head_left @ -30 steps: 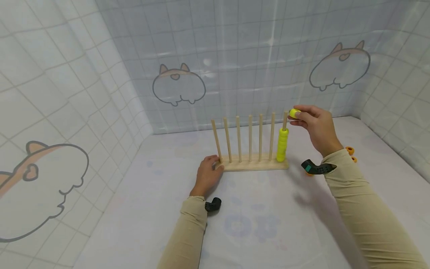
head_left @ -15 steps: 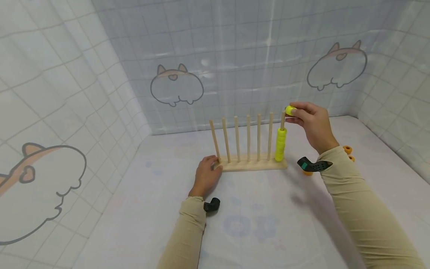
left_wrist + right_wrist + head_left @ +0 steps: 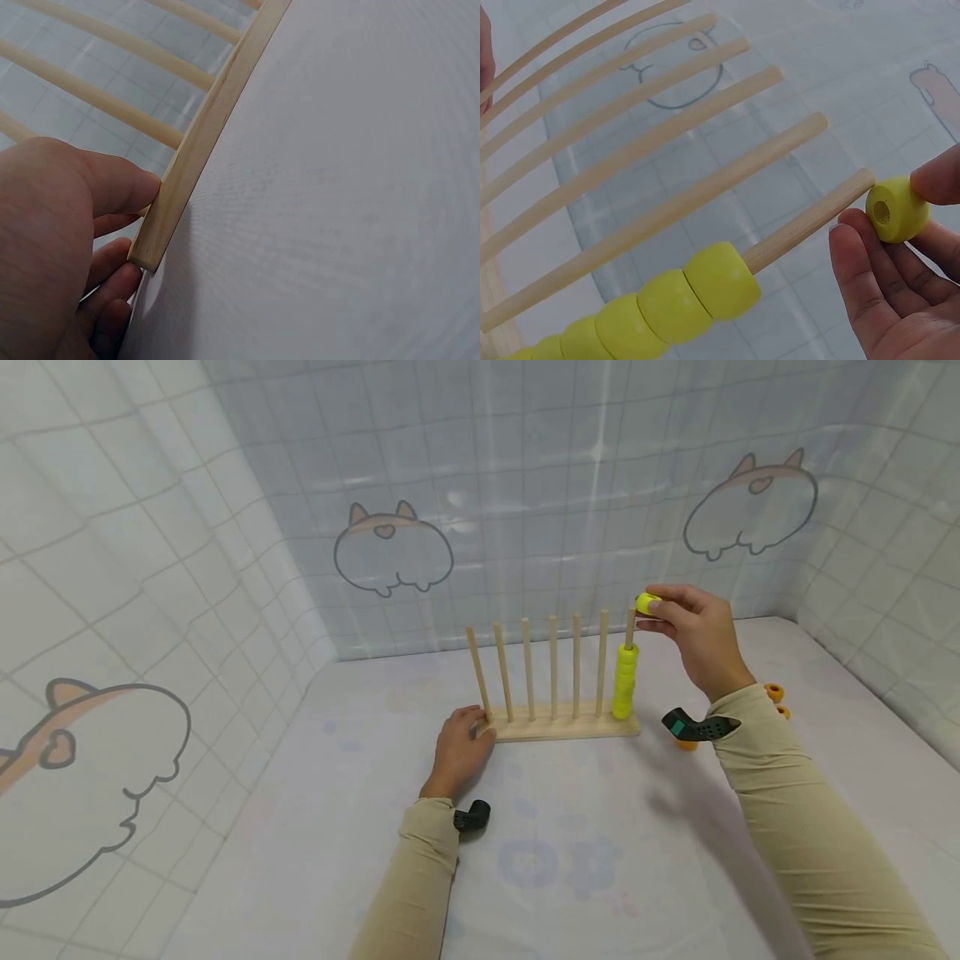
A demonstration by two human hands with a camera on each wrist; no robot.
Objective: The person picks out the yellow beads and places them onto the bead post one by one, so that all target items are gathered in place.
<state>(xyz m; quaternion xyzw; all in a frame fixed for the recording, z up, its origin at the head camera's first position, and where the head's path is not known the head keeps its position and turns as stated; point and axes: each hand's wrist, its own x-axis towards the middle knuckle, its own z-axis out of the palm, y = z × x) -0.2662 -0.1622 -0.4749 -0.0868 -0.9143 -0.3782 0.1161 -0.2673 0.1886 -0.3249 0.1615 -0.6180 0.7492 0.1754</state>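
A wooden peg rack with several upright dowels stands on the white-covered table. Its rightmost dowel carries a stack of yellow beads, the top of the dowel showing bare above them. My right hand pinches one more yellow bead between thumb and fingers. That bead is beside the dowel's tip, its hole facing the dowel, not threaded on it. At the rack's left end my left hand grips the base, the thumb on the near edge and the other fingers around the end and behind.
Several orange beads lie on the table to the right, one orange bead beyond the right wrist and another orange bead partly behind the black wrist strap. A tile-patterned back wall rises behind the rack.
My right hand has brought the yellow bead slightly left and up, close to the tip of the rightmost dowel. The left hand stays on the rack's end.
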